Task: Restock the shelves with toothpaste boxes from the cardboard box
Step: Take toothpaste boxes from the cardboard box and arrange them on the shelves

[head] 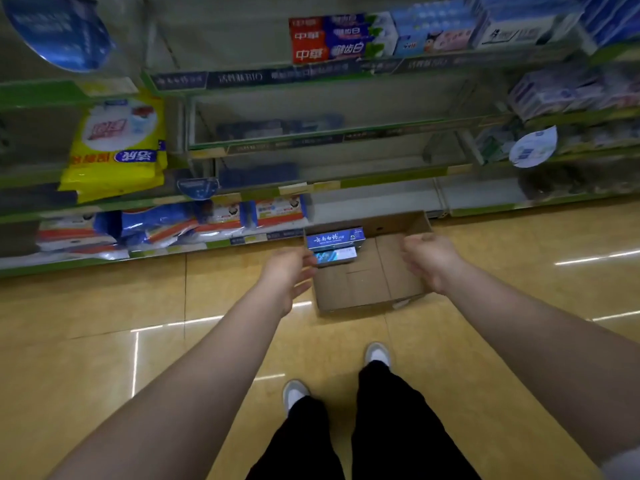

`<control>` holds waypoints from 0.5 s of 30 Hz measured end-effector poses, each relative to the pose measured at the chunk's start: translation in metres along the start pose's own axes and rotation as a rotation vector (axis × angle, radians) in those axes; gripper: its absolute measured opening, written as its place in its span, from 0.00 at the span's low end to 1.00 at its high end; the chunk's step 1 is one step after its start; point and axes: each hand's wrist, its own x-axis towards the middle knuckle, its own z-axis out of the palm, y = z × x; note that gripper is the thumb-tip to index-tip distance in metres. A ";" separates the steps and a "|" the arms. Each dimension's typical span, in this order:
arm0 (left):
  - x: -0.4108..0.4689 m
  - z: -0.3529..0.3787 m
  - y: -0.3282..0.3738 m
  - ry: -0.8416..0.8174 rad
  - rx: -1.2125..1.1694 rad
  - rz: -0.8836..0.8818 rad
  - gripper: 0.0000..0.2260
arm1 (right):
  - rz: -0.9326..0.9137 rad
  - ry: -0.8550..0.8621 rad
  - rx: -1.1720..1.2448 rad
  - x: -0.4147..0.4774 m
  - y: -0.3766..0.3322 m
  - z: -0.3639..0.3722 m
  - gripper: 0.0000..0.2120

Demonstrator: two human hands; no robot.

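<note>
Cardboard box (367, 282) nearly empty: left hand (287, 271) and right hand (429, 261), loosely curled, empty, reach in to grip toothpaste (335, 239).

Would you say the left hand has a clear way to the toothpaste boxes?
Probably yes: the left hand looks close beside the toothpaste boxes, the cardboard box is open-topped, and nothing lies between.

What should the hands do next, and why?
Probably lower the left hand onto the blue toothpaste boxes and pick up the top one. That hand is empty and closest to them, and they lie in the far-left corner of the cardboard box.
</note>
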 end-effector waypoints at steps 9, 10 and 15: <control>0.043 0.099 -0.061 0.112 -0.104 -0.179 0.07 | 0.082 -0.017 0.048 0.065 0.049 -0.066 0.09; 0.049 0.118 -0.069 0.115 -0.156 -0.215 0.07 | 0.103 -0.010 0.052 0.080 0.055 -0.078 0.09; 0.088 0.184 -0.091 0.094 -0.257 -0.299 0.07 | 0.172 -0.017 -0.018 0.157 0.084 -0.114 0.18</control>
